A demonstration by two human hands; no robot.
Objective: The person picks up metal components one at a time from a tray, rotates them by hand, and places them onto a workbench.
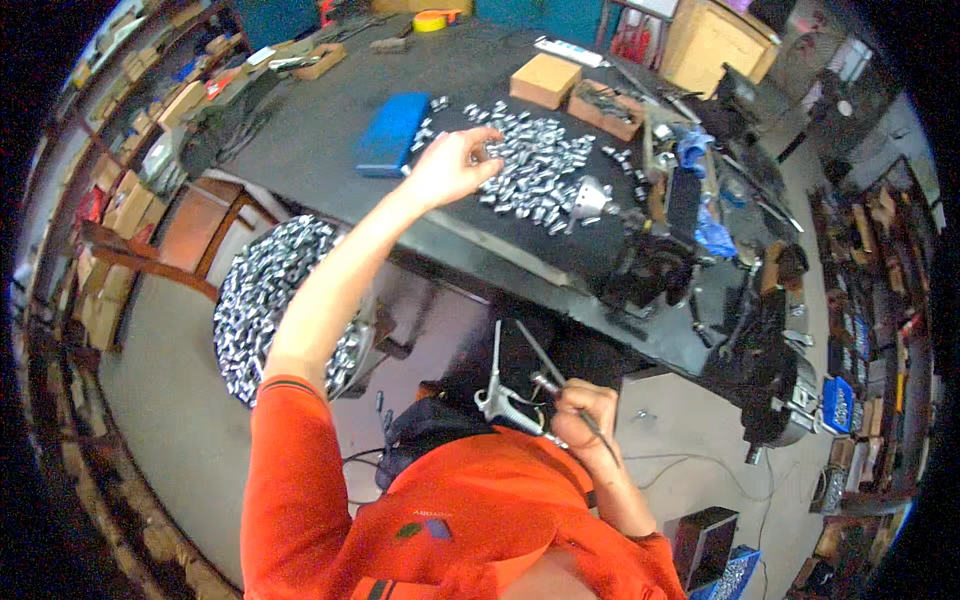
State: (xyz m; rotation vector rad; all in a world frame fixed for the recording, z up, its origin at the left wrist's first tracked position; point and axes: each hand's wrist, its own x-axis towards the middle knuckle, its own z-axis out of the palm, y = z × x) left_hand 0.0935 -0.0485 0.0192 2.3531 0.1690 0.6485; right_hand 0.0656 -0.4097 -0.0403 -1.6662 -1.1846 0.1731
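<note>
My left hand [452,168] reaches over the table to the left edge of a pile of small shiny metal fittings [535,165]. Its thumb and forefinger curl around what looks like one of the fittings. Low in front of my body, my right hand [587,413] is closed around a thin metal rod [540,350] that slants up to the left. A small metal fitting [546,382] shows on or against the rod, just beside my fingers. Close to the left of that hand is a silver air blow gun [508,408] with a long thin nozzle; what supports it is hidden.
A round container heaped with metal fittings [265,310] stands left, near a wooden chair [200,225]. On the dark table [330,120] lie a blue box [391,133], a cardboard box [545,80], a perforated metal cone [592,198] and a dark vise-like tool [650,270]. Shelves [880,330] line the right.
</note>
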